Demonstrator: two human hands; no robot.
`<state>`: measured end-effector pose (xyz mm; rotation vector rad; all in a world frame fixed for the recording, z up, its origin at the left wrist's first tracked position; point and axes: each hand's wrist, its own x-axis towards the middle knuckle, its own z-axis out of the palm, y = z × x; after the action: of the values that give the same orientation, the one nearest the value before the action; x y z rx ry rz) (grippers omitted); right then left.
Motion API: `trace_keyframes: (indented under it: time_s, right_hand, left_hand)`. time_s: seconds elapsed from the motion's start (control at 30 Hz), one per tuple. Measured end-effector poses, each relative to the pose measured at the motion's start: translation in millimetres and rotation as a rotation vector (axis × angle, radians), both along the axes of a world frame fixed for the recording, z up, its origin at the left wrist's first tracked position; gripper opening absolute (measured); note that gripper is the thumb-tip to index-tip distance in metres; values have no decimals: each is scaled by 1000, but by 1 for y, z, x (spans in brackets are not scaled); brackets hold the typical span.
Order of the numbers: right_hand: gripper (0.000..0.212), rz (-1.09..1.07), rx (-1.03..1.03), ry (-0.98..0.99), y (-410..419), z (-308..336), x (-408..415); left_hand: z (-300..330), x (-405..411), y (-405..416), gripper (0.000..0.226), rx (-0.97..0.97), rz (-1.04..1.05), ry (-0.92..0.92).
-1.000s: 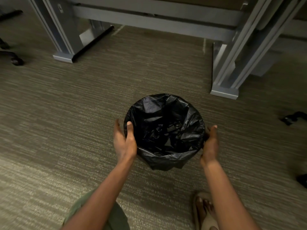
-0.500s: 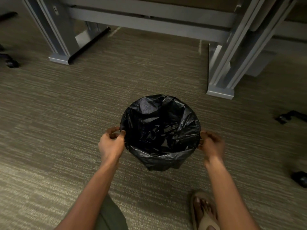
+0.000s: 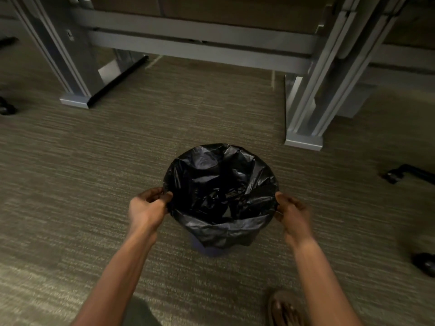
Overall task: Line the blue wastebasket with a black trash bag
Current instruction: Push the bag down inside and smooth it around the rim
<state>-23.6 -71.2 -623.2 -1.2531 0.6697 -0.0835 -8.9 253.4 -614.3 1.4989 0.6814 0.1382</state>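
Bag [image 3: 221,196]: black plastic film, thin, glossy and heavily creased. It sits inside the bin with its mouth open in a rough circle, the top edge folded outward and hanging down the near side in wrinkled flaps.

Bin [image 3: 207,248]: blue, round. Only a small curved strip of wall shows below the bag's overhang at the near side — the rest is covered by film. It stands on the carpet in front of the desk frame, between the two hands.

Contents: the bag's crumpled lower folds only; the bottom is too dark to make out.

Left hand [image 3: 147,209]: at the left rim, thumb and fingers closed in a pinch on the bag's edge.

Right hand [image 3: 293,214]: at the right rim, fingers curled over the bag's edge, gripping it; slightly blurred, so the exact contact is hard to read.

Carpet [image 3: 94,184]: low pile, grey-olive, fine horizontal streaks.

Desk frame [image 3: 200,43]: grey metal, straight legs with flat foot plates, cross rails between them; the top is cut off by the picture edge.

Foot [image 3: 286,309]: in a sandal at the bottom edge, partly cut off.

Caster [image 3: 392,177]: dark, far right — details unclear.
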Motion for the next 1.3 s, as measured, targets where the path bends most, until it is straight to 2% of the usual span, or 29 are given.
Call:
trace_keyframes:
  time_s: [0.13,0.3,0.47,0.67,0.8,1.0,1.13,1.23,1.3]
  right_hand:
    - [7,-30,16,-15,-1,13,30]
    - [9,-57,-13,-43,10,26,79]
    - [18,39,-38,-58,37,30,125]
    - [29,106,-88,-72,92,28,167]
    - [32,160,-73,-49,121,21,182]
    - [26,193,-96,16,140,4,186]
    - [24,223,-99,36,146,1,184]
    - [19,268,-177,41,144,5,183]
    - [24,314,-249,38,141,8,180]
  left_hand:
    - [8,30,-4,15,-23,-7,-56]
    - [13,78,2,7,49,-46,-55]
    - [21,116,29,10,174,-64,-72]
    - [32,144,79,24,263,-34,-41]
    - [27,146,106,8,295,-16,-15]
    - [10,148,123,27,388,-31,50]
    - [4,146,124,31,458,2,62]
    - [6,142,124,30,511,-41,72]
    - [9,139,123,31,529,-72,75]
